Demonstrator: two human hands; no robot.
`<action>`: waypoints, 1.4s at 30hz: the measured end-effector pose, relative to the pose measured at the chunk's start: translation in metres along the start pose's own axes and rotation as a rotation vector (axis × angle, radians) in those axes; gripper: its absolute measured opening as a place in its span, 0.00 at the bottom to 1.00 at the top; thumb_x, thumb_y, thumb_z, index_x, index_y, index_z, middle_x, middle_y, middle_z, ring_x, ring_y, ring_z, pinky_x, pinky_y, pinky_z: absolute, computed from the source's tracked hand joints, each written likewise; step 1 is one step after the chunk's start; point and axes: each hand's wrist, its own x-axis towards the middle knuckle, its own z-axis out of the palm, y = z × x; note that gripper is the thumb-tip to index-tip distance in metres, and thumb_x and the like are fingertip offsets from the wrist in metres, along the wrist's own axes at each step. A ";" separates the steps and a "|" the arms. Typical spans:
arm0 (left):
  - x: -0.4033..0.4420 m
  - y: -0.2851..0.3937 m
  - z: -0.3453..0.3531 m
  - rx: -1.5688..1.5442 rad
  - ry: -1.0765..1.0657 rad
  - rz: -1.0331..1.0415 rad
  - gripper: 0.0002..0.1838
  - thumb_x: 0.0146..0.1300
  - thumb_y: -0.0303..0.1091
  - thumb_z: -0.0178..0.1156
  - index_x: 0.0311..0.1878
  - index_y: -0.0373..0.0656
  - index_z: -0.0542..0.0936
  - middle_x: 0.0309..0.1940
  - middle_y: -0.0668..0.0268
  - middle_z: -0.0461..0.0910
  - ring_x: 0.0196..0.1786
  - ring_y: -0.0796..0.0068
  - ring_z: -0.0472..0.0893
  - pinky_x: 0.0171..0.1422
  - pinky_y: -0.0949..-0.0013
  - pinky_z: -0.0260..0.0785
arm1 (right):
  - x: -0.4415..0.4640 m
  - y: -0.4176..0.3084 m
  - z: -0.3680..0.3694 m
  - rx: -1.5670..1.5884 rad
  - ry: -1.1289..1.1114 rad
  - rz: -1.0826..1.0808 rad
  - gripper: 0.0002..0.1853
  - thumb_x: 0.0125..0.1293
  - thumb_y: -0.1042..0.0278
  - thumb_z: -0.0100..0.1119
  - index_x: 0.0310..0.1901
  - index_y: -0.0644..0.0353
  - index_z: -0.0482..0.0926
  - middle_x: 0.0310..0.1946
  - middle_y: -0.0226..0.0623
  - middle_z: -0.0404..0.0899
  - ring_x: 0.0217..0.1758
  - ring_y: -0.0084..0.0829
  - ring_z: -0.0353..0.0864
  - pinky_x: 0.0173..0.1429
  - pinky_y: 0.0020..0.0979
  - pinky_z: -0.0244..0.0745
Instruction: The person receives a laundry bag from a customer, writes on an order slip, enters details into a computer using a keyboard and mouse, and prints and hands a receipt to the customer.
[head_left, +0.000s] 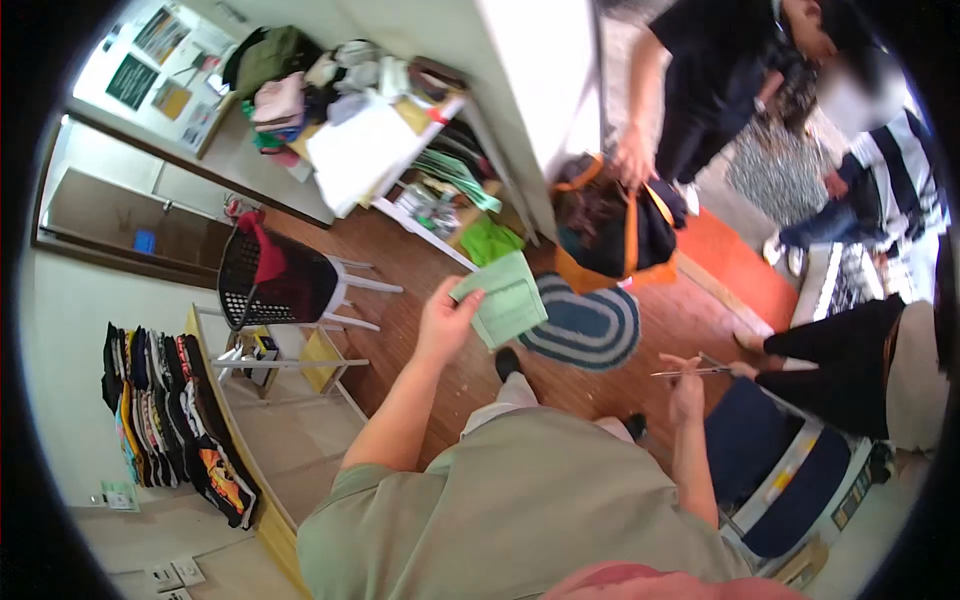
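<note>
I have the pale green sheet up in front of the body, held off the floor by my left hand. The thumb lies flat over its near-left edge with the fingers tucked behind, mostly hidden from me; the grip is a narrow pinch with only the sheet between. It looks flat, perhaps folded, with a faint darker line across its face and its far corner tilted up. Its right corner overlaps, in my view, the left edge of the oval rug, which is banded in blue and grey.

My right hand is well apart from it, out to the right, its fingers curled round slim metal scissors. One finger stretches out leftward and the thin end points the same way; how far the blades are parted I can't make out.

Brown floorboards show between the two hands, with the rug's lower edge just above that strip. On the left, the legs of the black chair and the near end of the pale rack mark the edge. Ahead stands the white table, a bright green cloth at its lower shelf's front corner. By the rug's upper edge is the orange-trimmed bag, another person's hand reaching to its top. The navy folded seat bounds the right.
</note>
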 end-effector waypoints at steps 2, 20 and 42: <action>0.040 0.043 -0.065 0.021 0.170 0.072 0.10 0.69 0.28 0.63 0.51 0.35 0.80 0.45 0.68 0.83 0.49 0.79 0.78 0.56 0.72 0.70 | 0.008 -0.044 0.050 -0.315 -0.011 0.008 0.30 0.79 0.44 0.46 0.41 0.65 0.86 0.23 0.25 0.73 0.27 0.15 0.71 0.30 0.25 0.64; 0.204 0.061 -0.221 1.038 0.068 0.694 0.17 0.65 0.43 0.64 0.55 0.48 0.84 0.61 0.62 0.78 0.67 0.50 0.72 0.71 0.50 0.62 | 0.186 -0.185 0.556 -0.398 -0.475 -0.412 0.13 0.64 0.62 0.71 0.41 0.66 0.86 0.32 0.32 0.86 0.34 0.20 0.82 0.38 0.23 0.75; 0.210 0.077 -0.248 1.010 -0.200 0.627 0.31 0.63 0.56 0.63 0.66 0.50 0.77 0.67 0.60 0.73 0.70 0.48 0.68 0.72 0.50 0.61 | 0.209 -0.139 0.627 -0.797 -0.227 -0.554 0.22 0.64 0.58 0.66 0.21 0.66 0.73 0.12 0.30 0.59 0.19 0.19 0.56 0.24 0.33 0.58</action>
